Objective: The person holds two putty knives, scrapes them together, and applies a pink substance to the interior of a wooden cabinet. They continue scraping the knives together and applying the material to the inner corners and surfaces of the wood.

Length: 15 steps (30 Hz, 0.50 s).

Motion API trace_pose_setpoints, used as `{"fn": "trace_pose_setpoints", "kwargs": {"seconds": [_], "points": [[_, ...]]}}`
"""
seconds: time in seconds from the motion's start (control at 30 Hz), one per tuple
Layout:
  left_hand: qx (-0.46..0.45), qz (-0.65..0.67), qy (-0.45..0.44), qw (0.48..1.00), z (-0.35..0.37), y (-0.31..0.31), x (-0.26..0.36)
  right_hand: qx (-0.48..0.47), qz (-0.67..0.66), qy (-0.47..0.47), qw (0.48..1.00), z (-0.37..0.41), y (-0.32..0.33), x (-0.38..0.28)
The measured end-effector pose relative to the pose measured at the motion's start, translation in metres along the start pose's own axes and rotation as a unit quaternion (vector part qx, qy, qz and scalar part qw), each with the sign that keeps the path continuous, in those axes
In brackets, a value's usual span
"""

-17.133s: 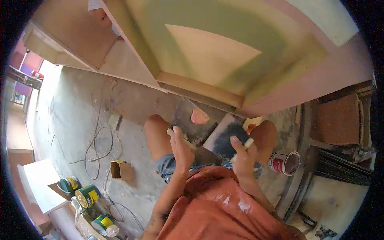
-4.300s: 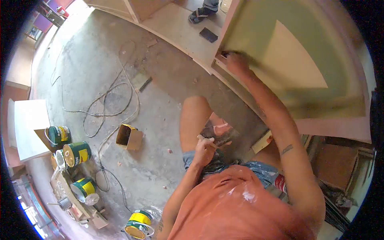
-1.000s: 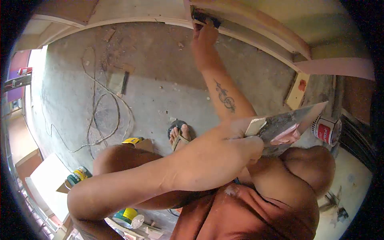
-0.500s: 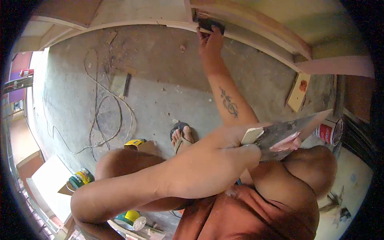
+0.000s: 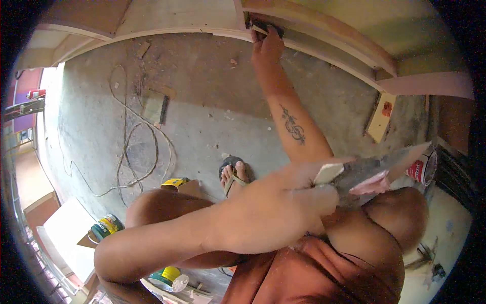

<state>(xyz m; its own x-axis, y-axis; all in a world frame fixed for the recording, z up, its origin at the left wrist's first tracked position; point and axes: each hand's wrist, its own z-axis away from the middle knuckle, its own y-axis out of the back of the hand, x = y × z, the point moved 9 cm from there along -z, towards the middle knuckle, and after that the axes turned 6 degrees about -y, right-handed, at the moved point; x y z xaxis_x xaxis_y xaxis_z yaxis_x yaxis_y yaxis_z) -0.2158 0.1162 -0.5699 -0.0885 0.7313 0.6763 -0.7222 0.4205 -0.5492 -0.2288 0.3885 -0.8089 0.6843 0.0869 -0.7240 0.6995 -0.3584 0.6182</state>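
My left hand (image 5: 283, 207) reaches across from the left, closed round the cream handle of a broad putty knife (image 5: 362, 175). A lump of pink putty (image 5: 372, 183) sits on its metal blade. Farther away, my right hand (image 5: 268, 48) is stretched out to the low wooden frame (image 5: 324, 45). It is closed on a smaller putty knife (image 5: 260, 29) with a pale handle and dark blade, pressed into the corner of the frame. My right fingertips and the blade's edge are partly hidden there.
A red and white can (image 5: 419, 169) stands at the right, near a board with a reddish patch (image 5: 382, 119). A cord (image 5: 124, 152) lies looped on the concrete floor. Green and yellow cans (image 5: 106, 227) stand at the left. A flat piece with a dark edge (image 5: 156, 107) lies behind.
My left hand and its putty knife have shifted slightly right in view. My right hand has turned a little, with its fingers higher on the smaller putty knife at the frame.
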Motion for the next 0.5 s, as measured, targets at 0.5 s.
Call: {"fn": "trace_pose_setpoints", "kwargs": {"seconds": [0.5], "points": [[0.021,-0.033,0.078,0.996,0.009,0.009,0.007,0.036,-0.559,-0.281,0.779,0.049,0.126,0.096]]}}
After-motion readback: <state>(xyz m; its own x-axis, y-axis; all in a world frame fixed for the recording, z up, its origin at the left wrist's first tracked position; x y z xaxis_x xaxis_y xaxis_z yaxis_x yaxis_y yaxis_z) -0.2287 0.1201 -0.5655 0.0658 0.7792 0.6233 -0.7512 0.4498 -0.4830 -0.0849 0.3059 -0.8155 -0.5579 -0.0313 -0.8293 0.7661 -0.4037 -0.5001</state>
